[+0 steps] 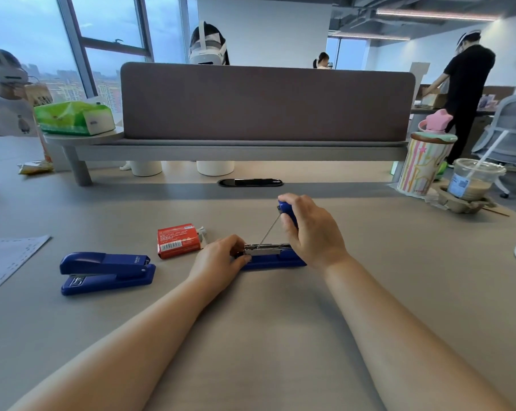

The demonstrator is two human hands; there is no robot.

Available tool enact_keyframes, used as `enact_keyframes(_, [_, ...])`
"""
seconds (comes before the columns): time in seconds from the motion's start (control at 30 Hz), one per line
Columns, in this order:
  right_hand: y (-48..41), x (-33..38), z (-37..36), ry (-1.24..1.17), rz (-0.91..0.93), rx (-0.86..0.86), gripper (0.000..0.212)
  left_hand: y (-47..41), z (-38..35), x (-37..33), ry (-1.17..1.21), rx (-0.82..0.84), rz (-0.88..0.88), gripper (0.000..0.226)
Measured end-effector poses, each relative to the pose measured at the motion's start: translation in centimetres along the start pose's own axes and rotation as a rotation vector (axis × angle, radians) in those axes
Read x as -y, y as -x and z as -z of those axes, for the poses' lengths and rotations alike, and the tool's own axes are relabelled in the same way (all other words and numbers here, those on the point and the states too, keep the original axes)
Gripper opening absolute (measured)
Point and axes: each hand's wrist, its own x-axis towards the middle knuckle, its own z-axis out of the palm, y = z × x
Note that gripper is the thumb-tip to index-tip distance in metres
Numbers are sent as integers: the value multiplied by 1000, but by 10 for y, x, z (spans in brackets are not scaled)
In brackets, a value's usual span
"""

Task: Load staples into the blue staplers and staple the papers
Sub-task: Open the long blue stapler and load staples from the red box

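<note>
Right hand (313,229) grips the raised lid of the open blue plastic stapler (273,258); left hand (221,262) pinches its stiff metal magazine's left end, where small, slippery staples go.

Bare desk (280,336) nearside, staple box (178,241) and closed stapler (105,271) blocking left
</note>
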Motion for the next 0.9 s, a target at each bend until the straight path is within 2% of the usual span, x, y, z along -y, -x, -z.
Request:
enact_keyframes(0.1, [-2, 2, 0, 113, -8, -43, 27, -1, 1, -1, -28, 1, -4, 20])
enact_keyframes(0.37, [6, -19, 7, 278, -242, -142, 33, -1, 1, -5, -61, 5, -7, 27])
enact_keyframes(0.47, [5, -20, 8, 293, -324, -81, 40, 0, 2, -6, -88, -6, -24, 25])
enact_keyframes(0.53, [7, -26, 7, 259, -395, -47, 37, -1, 2, -5, -111, -21, -19, 22])
enact_keyframes(0.63, [17, -40, 5, 181, -543, 103, 32, -3, 4, 0, -125, -69, 20, 21])
enact_keyframes(0.7, [25, -47, 2, 113, -626, 207, 40, -4, 4, 3, -124, -80, 47, 21])
enact_keyframes(0.8, [28, -49, 3, 36, -659, 276, 59, -5, 4, 4, -130, -76, 60, 19])
enact_keyframes(0.9, [32, -54, 3, 17, -687, 343, 62, -6, 4, 5, -144, -77, 63, 17])
